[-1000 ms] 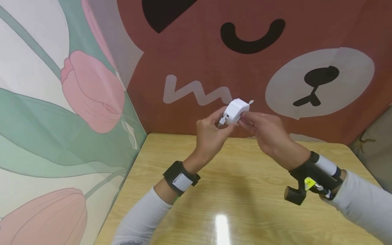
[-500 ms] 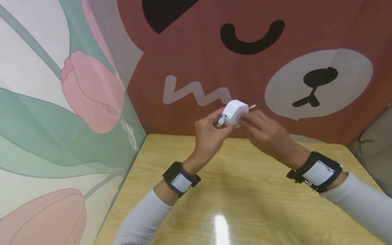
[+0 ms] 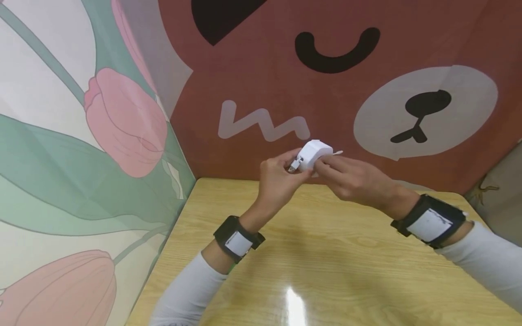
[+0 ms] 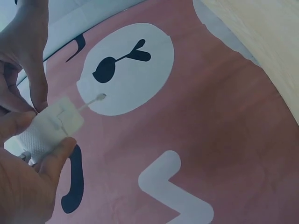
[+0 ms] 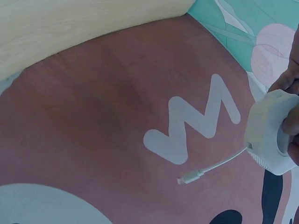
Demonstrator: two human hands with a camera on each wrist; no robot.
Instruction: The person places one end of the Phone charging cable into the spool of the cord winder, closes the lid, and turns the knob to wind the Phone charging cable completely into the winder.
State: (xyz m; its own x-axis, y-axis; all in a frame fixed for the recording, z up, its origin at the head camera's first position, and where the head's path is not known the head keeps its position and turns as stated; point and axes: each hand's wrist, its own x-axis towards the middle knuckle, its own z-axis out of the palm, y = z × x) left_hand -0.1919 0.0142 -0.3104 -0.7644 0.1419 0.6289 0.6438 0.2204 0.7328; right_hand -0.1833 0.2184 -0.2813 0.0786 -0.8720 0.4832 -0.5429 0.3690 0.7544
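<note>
A white retractable cable reel [image 3: 313,151] is held up above the far edge of the table. My left hand [image 3: 279,181] grips its rim between thumb and fingers. At its left side a USB plug [image 3: 294,165] sticks out, close to the left fingers. A short lead with a small connector [image 5: 191,177] comes out of the opposite side, seen in the right wrist view. My right hand [image 3: 355,180] has its curled fingertips at the round middle of the reel's face, pinching there; what exactly they pinch is hidden. The left wrist view shows the reel's ribbed edge [image 4: 39,140].
Below the hands lies a light wooden table [image 3: 285,253] with a bright reflection. A brown wall hanging with a bear face [image 3: 253,59] rises behind it, and a tulip-print sheet [image 3: 122,122] stands along the left.
My right wrist has rolled, so its strap shows a different side, while the fingers stay at the reel's middle. Both hands and the reel have sunk slightly. The left grip looks the same.
</note>
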